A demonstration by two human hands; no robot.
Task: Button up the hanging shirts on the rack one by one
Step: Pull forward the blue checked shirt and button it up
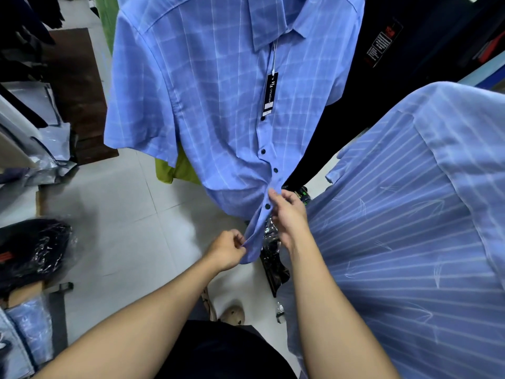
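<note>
Blue checked short-sleeve shirt (218, 110) hangs centre, front closed by dark buttons (263, 151), black tag (270, 94) at the collar; left hand (228, 251) pinches its bottom hem corner, right hand (289, 217) has fingertips closed on the placket just above the lowest button. Striped blue shirt (410, 228) hangs just right, pale tiled floor (131, 214) below with plastic-wrapped bundles (32, 247) at left.

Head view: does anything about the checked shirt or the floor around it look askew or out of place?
The checked shirt hangs skewed, its lower front puckered because the left hand pinches the hem and the right hand grips the placket. Plastic-wrapped garments and loose plastic bags lie on the floor. No damage shows.
</note>
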